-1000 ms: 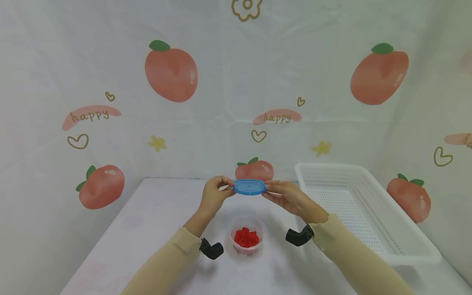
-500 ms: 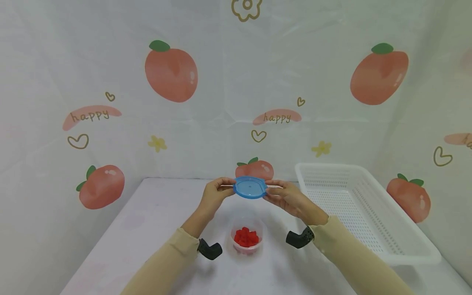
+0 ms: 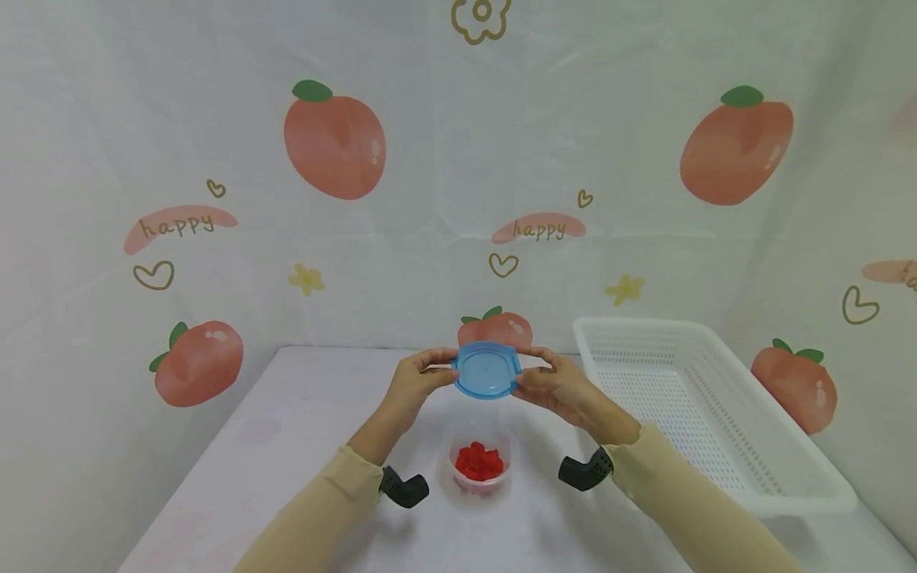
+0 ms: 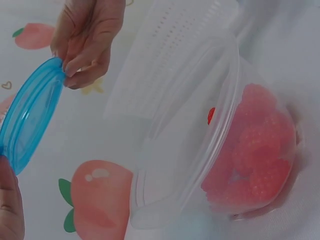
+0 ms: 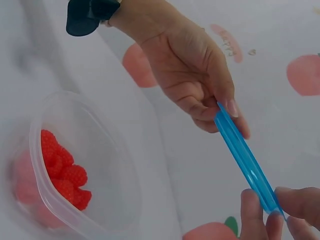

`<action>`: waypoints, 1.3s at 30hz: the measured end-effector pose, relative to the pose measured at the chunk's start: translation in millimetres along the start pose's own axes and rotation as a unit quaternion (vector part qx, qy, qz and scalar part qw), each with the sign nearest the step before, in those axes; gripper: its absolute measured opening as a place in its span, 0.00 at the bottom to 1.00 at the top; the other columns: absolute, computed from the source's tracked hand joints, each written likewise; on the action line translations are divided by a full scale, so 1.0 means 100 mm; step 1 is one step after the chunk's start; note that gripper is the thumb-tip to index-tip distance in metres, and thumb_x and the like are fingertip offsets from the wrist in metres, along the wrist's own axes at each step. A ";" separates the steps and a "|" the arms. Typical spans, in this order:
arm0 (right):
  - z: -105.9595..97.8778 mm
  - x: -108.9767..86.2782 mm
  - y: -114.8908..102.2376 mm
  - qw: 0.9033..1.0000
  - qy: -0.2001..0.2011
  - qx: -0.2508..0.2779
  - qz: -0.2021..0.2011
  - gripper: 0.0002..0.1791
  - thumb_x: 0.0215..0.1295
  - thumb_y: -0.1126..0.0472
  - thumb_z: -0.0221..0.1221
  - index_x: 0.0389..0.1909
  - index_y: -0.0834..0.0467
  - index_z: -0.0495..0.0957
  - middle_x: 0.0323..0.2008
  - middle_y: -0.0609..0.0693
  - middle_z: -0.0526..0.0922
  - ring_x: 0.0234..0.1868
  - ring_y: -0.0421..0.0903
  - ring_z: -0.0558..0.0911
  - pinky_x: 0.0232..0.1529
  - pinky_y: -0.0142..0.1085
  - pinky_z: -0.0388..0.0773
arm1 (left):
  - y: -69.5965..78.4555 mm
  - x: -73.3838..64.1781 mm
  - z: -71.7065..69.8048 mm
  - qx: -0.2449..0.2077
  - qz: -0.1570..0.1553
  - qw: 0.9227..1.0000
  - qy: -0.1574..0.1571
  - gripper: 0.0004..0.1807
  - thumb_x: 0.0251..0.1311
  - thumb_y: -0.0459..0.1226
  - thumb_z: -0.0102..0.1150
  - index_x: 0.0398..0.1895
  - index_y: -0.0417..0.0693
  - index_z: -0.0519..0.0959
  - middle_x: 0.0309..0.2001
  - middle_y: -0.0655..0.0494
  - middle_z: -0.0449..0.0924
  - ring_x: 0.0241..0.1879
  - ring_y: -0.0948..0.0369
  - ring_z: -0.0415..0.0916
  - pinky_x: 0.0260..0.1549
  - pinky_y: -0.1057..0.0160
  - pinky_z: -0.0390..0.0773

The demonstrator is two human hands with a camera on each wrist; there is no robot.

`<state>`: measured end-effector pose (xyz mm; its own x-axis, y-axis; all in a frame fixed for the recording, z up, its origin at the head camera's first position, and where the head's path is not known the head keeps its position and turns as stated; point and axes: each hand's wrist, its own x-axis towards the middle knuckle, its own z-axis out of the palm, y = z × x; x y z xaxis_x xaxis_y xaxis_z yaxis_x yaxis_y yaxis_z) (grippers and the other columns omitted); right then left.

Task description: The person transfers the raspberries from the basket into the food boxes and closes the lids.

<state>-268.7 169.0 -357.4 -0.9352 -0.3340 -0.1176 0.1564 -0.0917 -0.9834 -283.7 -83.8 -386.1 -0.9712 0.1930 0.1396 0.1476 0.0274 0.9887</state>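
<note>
Both hands hold a translucent blue lid [image 3: 487,371] up in the air, in front of the chest. My left hand [image 3: 419,380] pinches its left edge between thumb and fingers. On the opposite edge, my right hand [image 3: 555,387] has a similar pinch. The lid's face tilts toward the head camera, and the right wrist view shows it nearly edge-on. Below it, on the table, stands a clear plastic bowl [image 4: 220,145] without a cover. Red raspberries [image 5: 65,175] lie in the bottom of the bowl. Neither hand touches the bowl.
A white perforated plastic basket [image 3: 795,446] stands on the table to the right, beside the right forearm. Behind the pale table [image 3: 286,430] hangs a white curtain [image 3: 430,159] printed with fruit. Each wrist carries a black camera mount [image 3: 404,487].
The lid has tilted so that more of its flat face shows to the head camera. Both hands have turned slightly with it and kept their hold. The bowl has stayed in place.
</note>
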 end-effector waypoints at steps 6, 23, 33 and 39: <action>0.01 -0.05 0.02 0.999 -0.012 -0.034 0.000 0.37 0.68 0.70 0.54 0.74 0.58 0.50 0.39 0.52 0.78 0.40 0.45 0.85 0.48 0.43 0.81 | 0.00 -0.02 -0.01 -0.003 -0.006 1.000 -0.006 0.21 0.59 0.31 0.63 0.57 0.38 0.76 0.54 0.43 0.76 0.43 0.61 0.80 0.55 0.56 0.77; 0.11 -0.28 0.18 0.996 -0.015 -0.091 0.010 0.38 0.64 0.67 0.59 0.70 0.60 0.50 0.33 0.50 0.77 0.38 0.44 0.82 0.51 0.40 0.81 | -0.12 -0.17 -0.06 0.055 -0.046 0.997 -0.029 0.19 0.57 0.34 0.66 0.52 0.39 0.79 0.44 0.47 0.79 0.38 0.61 0.80 0.51 0.57 0.79; 0.20 -0.41 0.34 0.994 -0.035 -0.102 0.026 0.39 0.62 0.67 0.61 0.68 0.59 0.49 0.34 0.51 0.74 0.38 0.45 0.80 0.50 0.39 0.81 | -0.18 -0.26 -0.08 0.086 -0.056 0.993 -0.057 0.17 0.56 0.34 0.66 0.50 0.38 0.80 0.44 0.48 0.82 0.39 0.60 0.82 0.51 0.53 0.79; 0.22 -0.45 0.47 0.994 -0.040 -0.093 0.035 0.40 0.61 0.68 0.62 0.68 0.59 0.49 0.34 0.51 0.73 0.36 0.45 0.79 0.46 0.35 0.82 | -0.24 -0.29 -0.09 0.103 -0.068 0.990 -0.070 0.17 0.56 0.35 0.67 0.49 0.39 0.81 0.44 0.50 0.82 0.38 0.60 0.81 0.48 0.55 0.81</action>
<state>-212.5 159.4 -394.9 -0.8948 -0.4077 -0.1821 0.1518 0.1060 -0.9827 -260.6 -98.7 -413.0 -0.9512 0.3081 -0.0178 0.0659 0.2592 0.9636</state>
